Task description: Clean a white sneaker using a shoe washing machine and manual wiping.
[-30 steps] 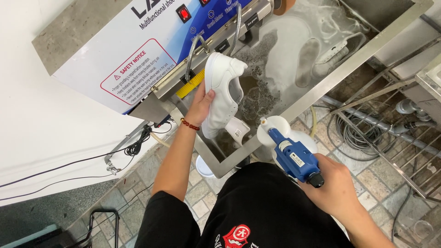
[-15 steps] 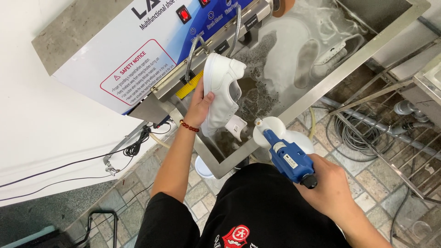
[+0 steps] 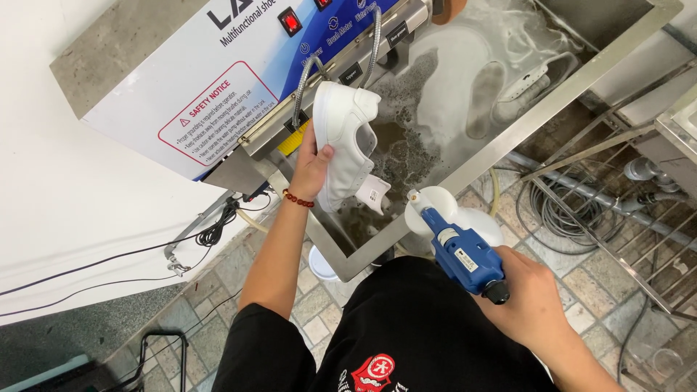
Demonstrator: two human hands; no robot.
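One big steel sink (image 3: 581, 87) fills the upper frame, full of grey foamy water, w/ a white-and-blue machine panel (image 3: 181, 94) along its left edge. Left hand (image 3: 311, 168) is clenched round a white sneaker (image 3: 345, 145), holding it toe-up over the basin, prob. so drips fall back into the water. Right hand (image 3: 534, 305) grips a blue spray gun (image 3: 461, 250), nozzle aimed toward the shoe's lower end, apart from it. Small red bead bracelet (image 3: 298, 199) sits on the left wrist.
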